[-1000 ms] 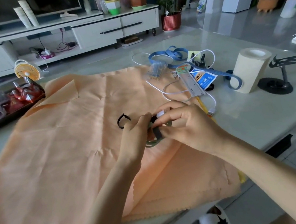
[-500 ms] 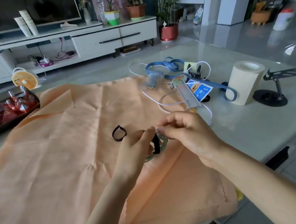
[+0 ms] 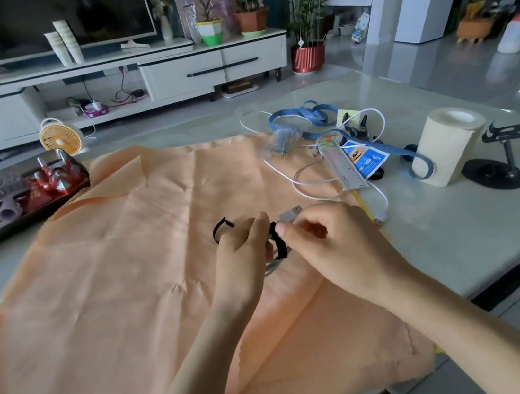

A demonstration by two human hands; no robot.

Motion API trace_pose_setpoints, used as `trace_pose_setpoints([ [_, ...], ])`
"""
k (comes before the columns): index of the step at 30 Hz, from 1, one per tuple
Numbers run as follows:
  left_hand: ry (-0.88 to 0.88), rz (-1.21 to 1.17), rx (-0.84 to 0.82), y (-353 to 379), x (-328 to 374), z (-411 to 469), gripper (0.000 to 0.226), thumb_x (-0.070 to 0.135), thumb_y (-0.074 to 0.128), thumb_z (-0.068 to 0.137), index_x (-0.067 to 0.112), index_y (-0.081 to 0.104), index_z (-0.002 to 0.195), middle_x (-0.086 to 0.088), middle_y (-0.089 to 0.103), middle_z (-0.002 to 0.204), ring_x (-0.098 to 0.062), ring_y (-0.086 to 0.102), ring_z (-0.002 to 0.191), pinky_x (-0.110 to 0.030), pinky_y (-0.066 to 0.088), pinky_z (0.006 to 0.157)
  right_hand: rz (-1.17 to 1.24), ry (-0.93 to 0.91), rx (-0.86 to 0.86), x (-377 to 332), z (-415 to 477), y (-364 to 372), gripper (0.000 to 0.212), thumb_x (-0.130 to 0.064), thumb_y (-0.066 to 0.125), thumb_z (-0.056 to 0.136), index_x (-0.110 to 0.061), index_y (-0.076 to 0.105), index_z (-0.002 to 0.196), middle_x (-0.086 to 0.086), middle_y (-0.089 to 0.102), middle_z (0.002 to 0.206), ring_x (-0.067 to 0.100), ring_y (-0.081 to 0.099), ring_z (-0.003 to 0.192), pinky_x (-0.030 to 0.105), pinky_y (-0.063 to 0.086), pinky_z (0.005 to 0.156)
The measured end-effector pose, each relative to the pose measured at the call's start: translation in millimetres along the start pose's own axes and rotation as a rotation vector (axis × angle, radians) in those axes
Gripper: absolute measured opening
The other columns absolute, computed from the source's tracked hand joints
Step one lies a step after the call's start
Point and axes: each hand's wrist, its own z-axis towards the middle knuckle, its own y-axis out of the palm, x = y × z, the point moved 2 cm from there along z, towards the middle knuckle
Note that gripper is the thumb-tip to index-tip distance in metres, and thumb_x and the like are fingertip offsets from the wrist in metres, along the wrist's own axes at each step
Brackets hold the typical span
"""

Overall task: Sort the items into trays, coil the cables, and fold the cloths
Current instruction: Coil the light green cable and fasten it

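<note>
A wide orange cloth (image 3: 123, 284) lies spread over the table. Above its right middle my left hand (image 3: 243, 253) and my right hand (image 3: 330, 247) meet around a small coiled cable (image 3: 273, 264) bound by a black strap (image 3: 278, 241). The left hand grips the coil and strap, whose loose black end (image 3: 221, 228) curls out to the left. The right hand pinches the strap at the coil, with a grey USB plug (image 3: 290, 215) sticking up between the fingers. Most of the coil is hidden by the hands.
A dark tray (image 3: 19, 219) of red items sits far left. At the right lie a loose white cable (image 3: 311, 185), a blue tape measure (image 3: 300, 116), a ruler (image 3: 342, 167), a paper roll (image 3: 450, 144) and a black stand (image 3: 500, 167). The table edge runs near right.
The view has tilted up a little. Both hands stay at the coil; the right hand has shifted its pinch on the strap and the USB plug now shows above the fingers.
</note>
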Motion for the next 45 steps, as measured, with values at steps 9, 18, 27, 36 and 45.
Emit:
trace_pose_setpoints([
  [9, 0.084, 0.019, 0.057, -4.4, 4.0, -2.1, 0.042, 0.018, 0.043, 0.098, 0.005, 0.046, 0.059, 0.008, 0.042, 0.04, -0.005, 0.038, 0.037, -0.016, 0.031, 0.041, 0.503, 0.325, -0.186, -5.7, -10.4, 20.9, 0.028, -0.019, 0.057, 0.092, -0.014, 0.067, 0.067, -0.005, 0.058, 0.062, -0.001, 0.044, 0.048, 0.01, 0.033, 0.047],
  [18, 0.18, -0.04, 0.024, -1.7, 8.9, -7.3, 0.042, 0.018, 0.037, 0.101, -0.004, 0.047, 0.066, 0.008, 0.043, 0.044, -0.005, 0.038, 0.037, -0.016, 0.03, 0.041, 0.331, 0.232, 0.005, -0.3, -9.6, 29.7, 0.029, -0.011, 0.054, 0.091, -0.016, 0.065, 0.065, -0.003, 0.064, 0.058, 0.011, 0.059, 0.047, 0.019, 0.042, 0.05],
  [27, 0.201, -0.041, -0.006, 2.5, 8.8, -6.0, 0.044, 0.02, 0.04, 0.099, -0.012, 0.047, 0.071, 0.002, 0.038, 0.054, -0.007, 0.031, 0.051, -0.018, 0.027, 0.047, -0.303, -0.077, 0.515, -0.1, -5.6, 12.2, 0.034, -0.031, 0.082, 0.068, -0.011, 0.055, 0.075, -0.003, 0.054, 0.069, 0.027, 0.057, 0.067, 0.031, 0.033, 0.061],
  [36, 0.279, 0.177, -0.151, 7.8, 5.9, -14.2, 0.041, 0.019, 0.043, 0.098, 0.018, 0.042, 0.057, 0.014, 0.039, 0.049, -0.002, 0.033, 0.05, -0.013, 0.029, 0.049, 0.015, 0.063, -0.175, 30.4, 17.7, -8.4, 0.034, -0.034, 0.082, 0.066, -0.023, 0.065, 0.094, -0.005, 0.065, 0.092, 0.011, 0.059, 0.092, 0.033, 0.046, 0.087],
  [45, 0.41, 0.296, -0.236, 11.6, 5.8, -20.1, 0.039, 0.044, 0.039, 0.085, 0.015, 0.043, 0.059, 0.013, 0.034, 0.05, -0.004, 0.033, 0.05, -0.012, 0.028, 0.048, 0.223, 0.077, -0.361, 35.0, 18.3, -10.5, 0.035, -0.008, 0.08, 0.069, -0.023, 0.062, 0.095, 0.009, 0.055, 0.088, 0.013, 0.052, 0.083, 0.026, 0.043, 0.079],
])
